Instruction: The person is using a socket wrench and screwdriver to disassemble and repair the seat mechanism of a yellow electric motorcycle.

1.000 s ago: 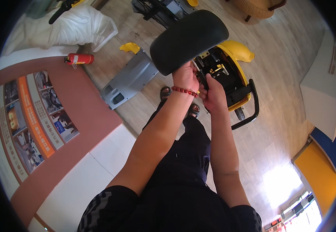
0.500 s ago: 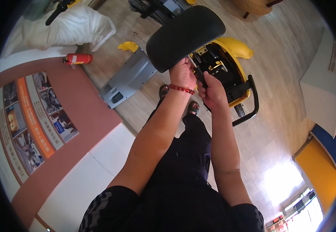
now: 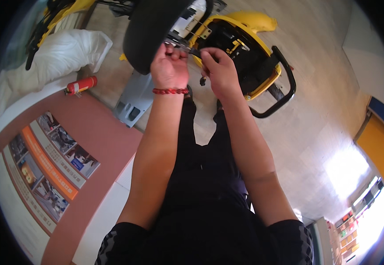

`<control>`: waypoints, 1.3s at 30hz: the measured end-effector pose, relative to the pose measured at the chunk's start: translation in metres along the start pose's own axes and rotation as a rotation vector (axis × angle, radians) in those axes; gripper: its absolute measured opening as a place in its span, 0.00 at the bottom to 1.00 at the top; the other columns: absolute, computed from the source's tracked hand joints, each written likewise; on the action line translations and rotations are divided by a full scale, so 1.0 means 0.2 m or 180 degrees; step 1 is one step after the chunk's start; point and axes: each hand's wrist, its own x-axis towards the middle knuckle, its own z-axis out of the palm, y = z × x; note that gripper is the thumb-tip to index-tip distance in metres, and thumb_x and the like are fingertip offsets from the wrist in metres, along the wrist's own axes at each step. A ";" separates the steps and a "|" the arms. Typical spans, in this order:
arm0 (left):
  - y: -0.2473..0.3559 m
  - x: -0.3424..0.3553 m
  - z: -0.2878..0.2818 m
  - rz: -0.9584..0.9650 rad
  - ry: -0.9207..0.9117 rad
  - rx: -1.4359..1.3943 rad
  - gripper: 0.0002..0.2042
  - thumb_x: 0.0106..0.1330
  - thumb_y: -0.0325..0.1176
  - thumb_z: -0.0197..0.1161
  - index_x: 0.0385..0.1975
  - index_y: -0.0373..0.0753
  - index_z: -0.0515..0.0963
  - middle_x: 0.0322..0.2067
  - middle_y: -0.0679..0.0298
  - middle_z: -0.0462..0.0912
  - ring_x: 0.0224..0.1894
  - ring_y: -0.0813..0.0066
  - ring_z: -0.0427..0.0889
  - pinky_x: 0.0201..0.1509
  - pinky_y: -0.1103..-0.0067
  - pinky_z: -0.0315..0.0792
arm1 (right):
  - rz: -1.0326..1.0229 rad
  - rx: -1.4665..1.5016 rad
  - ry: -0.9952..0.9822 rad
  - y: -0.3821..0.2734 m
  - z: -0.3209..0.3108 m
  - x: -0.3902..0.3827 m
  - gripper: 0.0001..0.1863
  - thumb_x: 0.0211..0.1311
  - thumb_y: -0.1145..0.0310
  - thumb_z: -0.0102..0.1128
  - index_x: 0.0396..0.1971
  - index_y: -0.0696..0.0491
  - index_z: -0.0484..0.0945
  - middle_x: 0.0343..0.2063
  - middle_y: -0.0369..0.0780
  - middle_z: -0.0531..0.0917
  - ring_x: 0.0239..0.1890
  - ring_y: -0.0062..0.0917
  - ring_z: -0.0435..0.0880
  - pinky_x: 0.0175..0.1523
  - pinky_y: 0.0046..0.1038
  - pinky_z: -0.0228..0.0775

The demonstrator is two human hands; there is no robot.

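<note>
A black padded seat [image 3: 150, 33] stands tilted up on its side, and its pale underside [image 3: 190, 20] shows at the right. My left hand [image 3: 171, 68], palm upward with a red bead bracelet at the wrist, curls its fingers at the metal bracket below the seat; what they grip is hidden. My right hand [image 3: 220, 68] pinches the dark handle of a screwdriver-like tool [image 3: 194, 51], its shaft pointing left toward the bracket. Beside the seat is a yellow scooter body [image 3: 262, 88] with an open black compartment [image 3: 231, 42].
A black grab bar [image 3: 291, 84] curves off the scooter's rear. A grey panel [image 3: 134, 99] lies on the floor at the left, near a red fire extinguisher [image 3: 81, 85] and a white-covered object [image 3: 68, 53]. A poster board [image 3: 108, 119] stands at the left.
The seat has tipped further up and leftward, baring its underside. My left hand has turned palm up, and my right hand has shifted from a wrapped grip to a pinch. The view has shifted.
</note>
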 end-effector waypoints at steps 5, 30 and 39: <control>0.02 0.02 -0.02 -0.0031 -0.0203 0.0055 0.11 0.72 0.39 0.47 0.28 0.44 0.69 0.21 0.71 0.64 0.22 0.77 0.61 0.37 0.74 0.62 | -0.0476 0.0185 0.0142 0.03 0.04 -0.02 0.14 0.64 0.66 0.59 0.44 0.59 0.75 0.25 0.34 0.75 0.26 0.15 0.73 0.32 0.18 0.65; 0.03 0.05 0.04 0.0004 0.0203 0.0741 0.11 0.71 0.38 0.44 0.25 0.45 0.65 0.16 0.73 0.62 0.17 0.79 0.58 0.34 0.74 0.60 | -0.0478 0.0171 0.0301 0.08 0.06 -0.04 0.14 0.63 0.64 0.57 0.43 0.58 0.77 0.25 0.34 0.78 0.27 0.17 0.76 0.33 0.19 0.66; 0.04 0.04 0.03 -0.0057 0.0013 0.0410 0.16 0.74 0.43 0.43 0.24 0.45 0.66 0.16 0.72 0.62 0.18 0.77 0.58 0.35 0.74 0.61 | 0.0764 -0.0135 -0.0319 0.05 -0.01 0.00 0.18 0.68 0.60 0.50 0.39 0.62 0.76 0.21 0.35 0.76 0.19 0.17 0.71 0.24 0.21 0.63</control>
